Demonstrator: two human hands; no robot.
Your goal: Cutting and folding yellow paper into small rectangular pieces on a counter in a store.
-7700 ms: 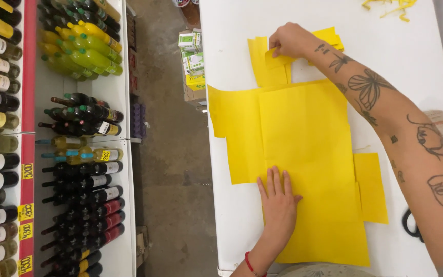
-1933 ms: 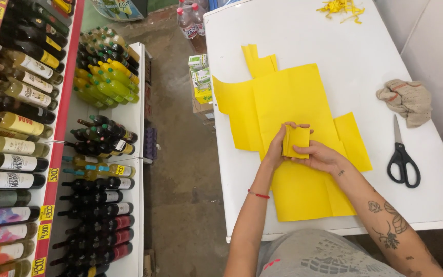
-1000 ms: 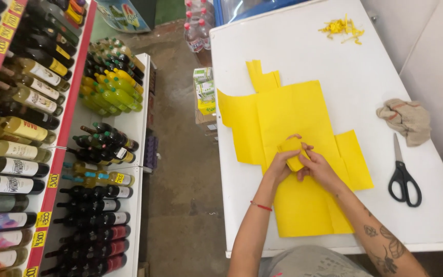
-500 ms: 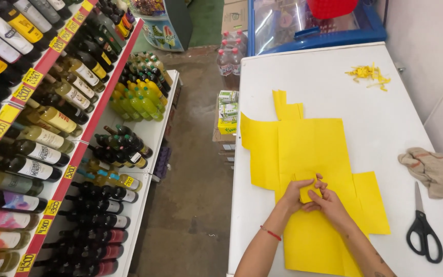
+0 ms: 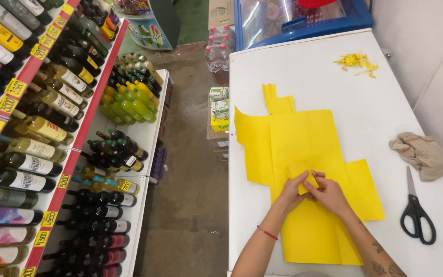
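I pinch a small folded yellow paper piece (image 5: pixel 300 174) between both hands, my left hand (image 5: pixel 290 194) and right hand (image 5: pixel 330 195) pressed together over the big yellow paper sheet (image 5: pixel 303 138) on the white table (image 5: pixel 303 66). Black scissors (image 5: pixel 416 215) and a crumpled rag (image 5: pixel 420 153) lie to my right, with yellow scraps (image 5: pixel 357 61) at the far edge.

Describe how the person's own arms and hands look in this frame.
Both arms are bare, no sleeves or gloves. The left hand has a thin red string bracelet at the wrist. The right hand is bare; dark tattoos mark that forearm.
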